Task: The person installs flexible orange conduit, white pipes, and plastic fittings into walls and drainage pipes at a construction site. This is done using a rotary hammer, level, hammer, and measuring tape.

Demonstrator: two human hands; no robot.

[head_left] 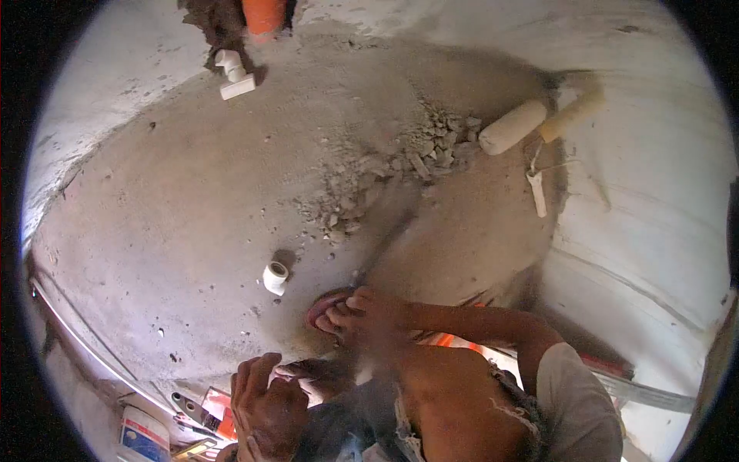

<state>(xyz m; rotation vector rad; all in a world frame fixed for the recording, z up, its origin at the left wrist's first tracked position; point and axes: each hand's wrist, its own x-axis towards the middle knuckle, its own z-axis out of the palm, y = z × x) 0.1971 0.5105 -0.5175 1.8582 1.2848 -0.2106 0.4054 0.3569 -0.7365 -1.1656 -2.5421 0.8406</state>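
My right hand (356,312) is low over the grey concrete floor (177,208), its fingers bent together at a dark red rounded edge (315,310). What this edge belongs to, and what the fingers grip, I cannot make out. My left hand (265,404) is raised at the lower left, fingers loosely bent and slightly apart, with no held object visible. Between the hands, a dark shape is partly covered. My bent knee (466,396) shows through torn cloth beside them. A white pipe elbow (275,278) stands on the floor just beyond my right hand.
Broken rubble (439,146) lies across the floor ahead. A paint roller (513,127) and a yellowish roller (573,114) lie by the right wall. A white pipe fitting (235,77) is near an orange pipe (263,17). A bucket (144,435) stands lower left.
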